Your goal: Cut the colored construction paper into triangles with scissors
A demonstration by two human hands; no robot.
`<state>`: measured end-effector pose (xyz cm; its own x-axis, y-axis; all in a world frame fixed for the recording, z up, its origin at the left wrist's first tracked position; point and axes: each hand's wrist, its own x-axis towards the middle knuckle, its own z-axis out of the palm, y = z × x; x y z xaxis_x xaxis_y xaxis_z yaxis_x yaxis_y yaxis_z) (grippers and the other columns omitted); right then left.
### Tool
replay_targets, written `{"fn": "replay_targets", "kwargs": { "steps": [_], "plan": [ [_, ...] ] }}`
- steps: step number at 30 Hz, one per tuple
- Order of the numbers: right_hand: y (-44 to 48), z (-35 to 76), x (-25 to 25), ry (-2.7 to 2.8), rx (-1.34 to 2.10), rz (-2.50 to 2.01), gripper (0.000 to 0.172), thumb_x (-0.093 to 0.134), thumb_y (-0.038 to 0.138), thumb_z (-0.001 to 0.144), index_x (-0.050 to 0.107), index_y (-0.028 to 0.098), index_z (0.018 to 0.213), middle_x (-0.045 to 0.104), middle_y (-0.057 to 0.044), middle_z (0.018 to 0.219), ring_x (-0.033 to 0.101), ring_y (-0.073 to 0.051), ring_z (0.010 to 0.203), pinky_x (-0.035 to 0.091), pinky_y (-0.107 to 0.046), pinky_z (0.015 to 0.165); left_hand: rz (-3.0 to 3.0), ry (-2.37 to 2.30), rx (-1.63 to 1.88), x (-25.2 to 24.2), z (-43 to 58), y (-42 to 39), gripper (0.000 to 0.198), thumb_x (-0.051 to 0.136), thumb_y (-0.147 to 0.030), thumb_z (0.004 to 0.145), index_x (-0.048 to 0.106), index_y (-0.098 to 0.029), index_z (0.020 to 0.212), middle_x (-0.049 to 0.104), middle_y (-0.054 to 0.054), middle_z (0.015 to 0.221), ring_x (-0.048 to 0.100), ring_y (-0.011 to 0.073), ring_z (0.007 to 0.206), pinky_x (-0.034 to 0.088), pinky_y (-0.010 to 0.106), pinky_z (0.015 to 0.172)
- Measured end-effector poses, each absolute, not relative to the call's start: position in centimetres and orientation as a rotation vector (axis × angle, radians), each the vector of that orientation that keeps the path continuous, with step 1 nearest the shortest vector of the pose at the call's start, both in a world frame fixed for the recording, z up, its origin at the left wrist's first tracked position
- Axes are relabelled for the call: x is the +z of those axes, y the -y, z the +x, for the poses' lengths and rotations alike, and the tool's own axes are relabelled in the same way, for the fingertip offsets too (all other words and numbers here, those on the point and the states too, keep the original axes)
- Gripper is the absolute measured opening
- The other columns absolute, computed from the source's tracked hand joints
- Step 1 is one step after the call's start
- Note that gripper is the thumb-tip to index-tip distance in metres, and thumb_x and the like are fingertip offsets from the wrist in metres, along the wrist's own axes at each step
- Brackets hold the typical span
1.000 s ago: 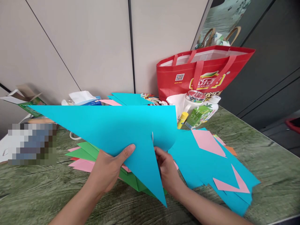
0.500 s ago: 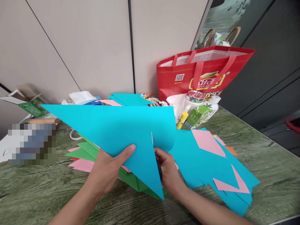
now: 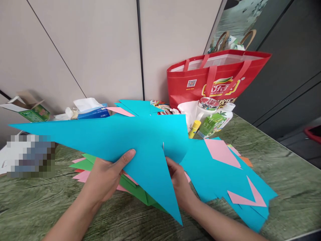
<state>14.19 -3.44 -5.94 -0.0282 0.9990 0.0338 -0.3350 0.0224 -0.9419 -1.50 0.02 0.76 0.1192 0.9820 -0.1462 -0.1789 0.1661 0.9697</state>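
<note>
A large sheet of bright blue paper (image 3: 110, 134) is held up above the table, a cut running into it from its lower right edge. My left hand (image 3: 107, 174) grips it from below, thumb on the front and fingers behind. At the cut, my right hand (image 3: 179, 182) is closed round scissors. Only a sliver of the scissors' blade (image 3: 163, 146) shows in the slit; their handles are hidden by paper and fingers. Beneath the sheet lie folded green papers (image 3: 136, 192) and pink papers (image 3: 81, 176), partly covered.
Blue offcuts (image 3: 208, 174) with pink pieces (image 3: 223, 152) spread over the table at right. Behind stand a glue stick (image 3: 194, 129), a green carton (image 3: 212, 124), a lidded jar (image 3: 208, 105) and a red bag (image 3: 193, 73). A tissue pack (image 3: 93, 113) and an opened box (image 3: 35, 112) are at left.
The blue sheet's left point has swung further left and slightly down, and its lower tip has dropped. My left hand has shifted left with it; the right hand stays at the cut.
</note>
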Motion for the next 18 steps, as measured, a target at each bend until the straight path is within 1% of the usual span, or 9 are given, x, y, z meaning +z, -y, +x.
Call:
{"fn": "replay_targets", "kwargs": {
  "steps": [5,9,12,18],
  "plan": [
    [3.28,14.46,-5.46,0.974,1.334,-0.931,0.030,0.073,0.026,0.062,0.063,0.022,0.090,0.069,-0.004,0.093,0.063,-0.023,0.083,0.053,-0.032,0.070,0.956,-1.081,1.064,0.59,-1.13,0.28,0.072,0.066,-0.024,0.070,0.029,-0.033,0.132,0.051,0.000,0.127,0.047,0.0272,0.114,0.052,0.037,0.086],
    [3.10,14.60,-5.14,0.958,1.307,-0.942,0.027,0.072,0.029,0.063,0.061,0.021,0.087,0.070,-0.004,0.091,0.064,-0.024,0.084,0.055,-0.034,0.072,0.957,-1.061,1.047,0.38,-1.07,0.43,0.073,0.066,-0.025,0.069,0.030,-0.032,0.132,0.049,0.000,0.129,0.047,0.0282,0.114,0.053,0.038,0.085],
    [3.05,14.60,-5.09,0.953,1.298,-0.936,0.028,0.072,0.031,0.062,0.061,0.020,0.086,0.071,-0.005,0.088,0.065,-0.025,0.084,0.055,-0.035,0.072,0.976,-1.062,1.039,0.28,-1.12,0.43,0.071,0.065,-0.025,0.070,0.029,-0.032,0.132,0.047,0.000,0.130,0.047,0.0268,0.114,0.052,0.037,0.085],
    [3.13,14.65,-5.25,0.954,1.312,-0.925,0.027,0.070,0.034,0.064,0.062,0.021,0.086,0.071,-0.004,0.091,0.065,-0.025,0.084,0.056,-0.036,0.072,0.979,-1.036,1.065,0.31,-0.95,0.34,0.073,0.065,-0.024,0.071,0.027,-0.030,0.133,0.052,0.002,0.126,0.047,0.0266,0.114,0.050,0.038,0.089]
  ]
}}
